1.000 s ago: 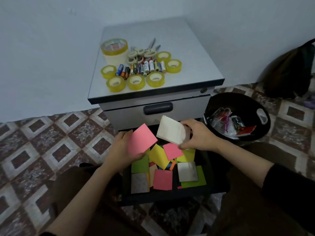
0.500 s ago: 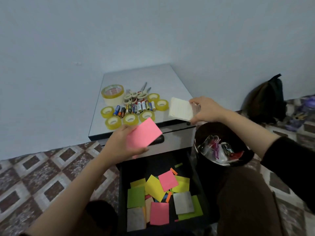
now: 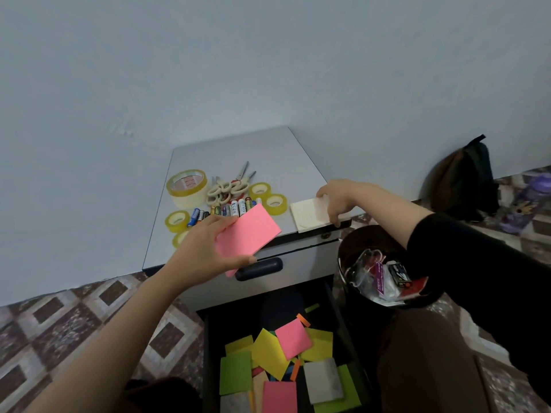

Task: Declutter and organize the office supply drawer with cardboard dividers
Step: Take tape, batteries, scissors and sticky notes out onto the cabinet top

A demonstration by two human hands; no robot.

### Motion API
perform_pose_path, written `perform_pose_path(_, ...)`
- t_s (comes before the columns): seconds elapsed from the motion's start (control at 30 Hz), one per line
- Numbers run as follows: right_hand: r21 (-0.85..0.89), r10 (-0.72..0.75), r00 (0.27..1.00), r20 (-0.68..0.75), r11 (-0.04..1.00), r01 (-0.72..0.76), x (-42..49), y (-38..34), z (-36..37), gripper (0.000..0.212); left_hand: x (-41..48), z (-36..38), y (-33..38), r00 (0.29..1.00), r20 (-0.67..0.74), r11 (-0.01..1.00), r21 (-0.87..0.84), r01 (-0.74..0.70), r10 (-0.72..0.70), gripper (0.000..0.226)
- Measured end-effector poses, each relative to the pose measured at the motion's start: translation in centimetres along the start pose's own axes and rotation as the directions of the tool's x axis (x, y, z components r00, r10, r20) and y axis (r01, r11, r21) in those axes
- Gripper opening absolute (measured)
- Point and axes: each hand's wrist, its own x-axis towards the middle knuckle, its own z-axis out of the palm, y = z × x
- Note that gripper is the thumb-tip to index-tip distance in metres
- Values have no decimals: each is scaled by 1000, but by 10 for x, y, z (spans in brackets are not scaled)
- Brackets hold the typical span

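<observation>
Now two hands (image 3: 205,254) (image 3: 337,198) hold two pads: pink pad (image 3: 247,234), white pad (image 3: 307,214).

Nothing legible. Labels on batteries (image 3: 235,207), red print in tape roll (image 3: 187,186), beyond left hand (image 3: 205,251) gripping pink pad (image 3: 247,234): blurred. Purple packet (image 3: 378,281) print, below right hand (image 3: 337,201) gripping white pad (image 3: 307,214): unreadable.

Drawer (image 3: 235,326): black, pulled open.
Notes (image 3: 293,338): loose pink, yellow, green and white squares, overlapping inside the drawer.
Pink pad (image 3: 249,234): tilted, gripped by the left hand (image 3: 205,251) over the cabinet (image 3: 253,150) front edge.
White pad (image 3: 308,214): on the cabinet's right front corner, pinched by the right hand (image 3: 337,198).
</observation>
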Motion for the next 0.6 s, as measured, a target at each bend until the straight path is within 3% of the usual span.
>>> perform_pose_path(0.47,98,-65,998,3,993,65,14,2,1,92,20,3,4,1000,5,1000,7,-17,17,110)
perform_pose_path(0.6,425,-33,995,-98,903,71,9,19,6,77,37,10,19,999,26,999,3,-47,46,108)
